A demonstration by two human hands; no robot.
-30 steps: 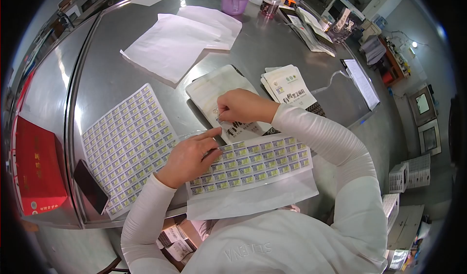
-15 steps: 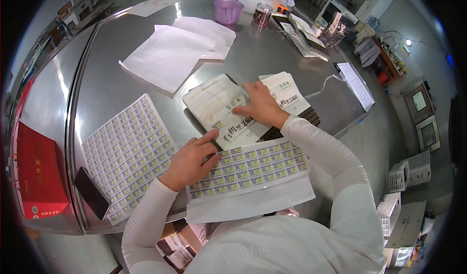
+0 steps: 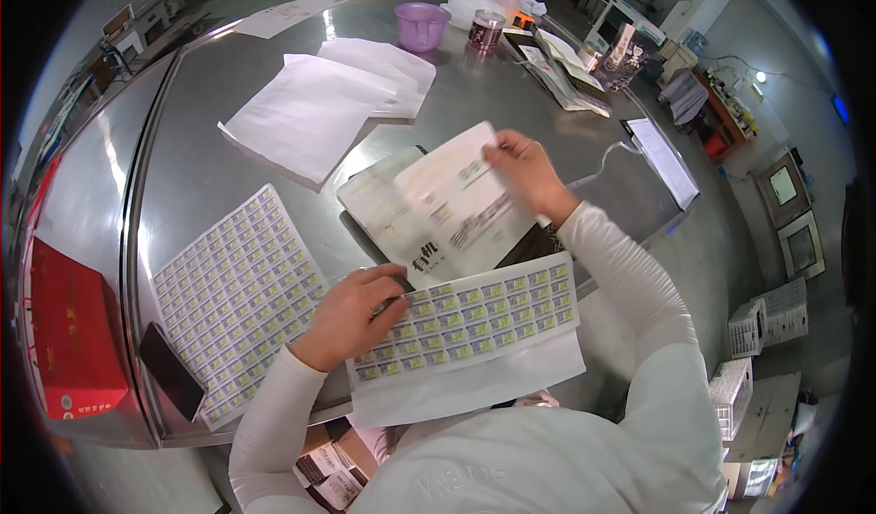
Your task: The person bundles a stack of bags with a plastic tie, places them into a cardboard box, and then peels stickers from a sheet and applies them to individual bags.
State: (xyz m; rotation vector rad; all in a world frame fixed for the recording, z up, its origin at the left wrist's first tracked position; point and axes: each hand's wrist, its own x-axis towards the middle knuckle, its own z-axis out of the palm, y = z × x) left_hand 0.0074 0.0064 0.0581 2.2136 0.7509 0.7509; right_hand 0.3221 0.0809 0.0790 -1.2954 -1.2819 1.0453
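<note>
My right hand (image 3: 529,172) pinches the upper right edge of a white printed pouch (image 3: 456,181), which is tilted and blurred by motion. Under that pouch lies a stack of similar pouches (image 3: 374,199) with dark lettering. My left hand (image 3: 356,313) is closed at the upper left corner of a sticker sheet (image 3: 474,318), the thumb on its face and the other fingers curled at its edge. Whether a single sticker is between those fingertips cannot be made out. White backing paper (image 3: 474,382) hangs from the sheet's lower side over the table's front edge.
Another sticker sheet (image 3: 237,295) lies to the left, with a dark phone (image 3: 172,368) on its corner and a red bag (image 3: 73,331) beyond. White papers (image 3: 301,108), a purple cup (image 3: 422,26), a jar (image 3: 486,32) and a clipboard (image 3: 664,162) are farther off.
My right hand has taken hold of the right-hand pouch and moved it left over the stack, lifting it. My left hand's fingers have curled in at the sticker sheet's corner.
</note>
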